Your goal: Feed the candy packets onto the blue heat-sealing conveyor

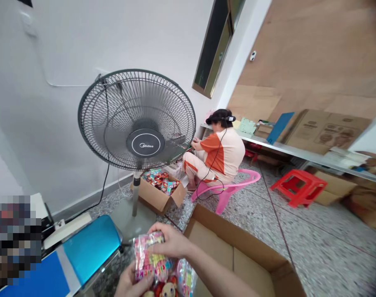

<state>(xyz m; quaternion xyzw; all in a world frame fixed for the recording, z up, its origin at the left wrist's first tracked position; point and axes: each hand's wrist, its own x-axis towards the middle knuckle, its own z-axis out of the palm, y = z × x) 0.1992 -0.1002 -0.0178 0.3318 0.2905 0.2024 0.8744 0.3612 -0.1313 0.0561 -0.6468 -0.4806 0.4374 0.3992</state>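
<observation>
Fan [145, 144] hub: "Midea" | left hand [132, 281], right hand [171, 244]: fingers gripping plastic packet [144, 258] | packet lettering: unclear

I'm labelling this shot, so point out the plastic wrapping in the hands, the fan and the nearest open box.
Plastic wrapping [143, 259], head view: printed side.
Fan [146, 143], head view: centre badge.
Nearest open box [243, 243], head view: inner side wall.

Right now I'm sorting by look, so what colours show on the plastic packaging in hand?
The plastic packaging shows mostly pink and yellow, best seen in the head view.
</observation>
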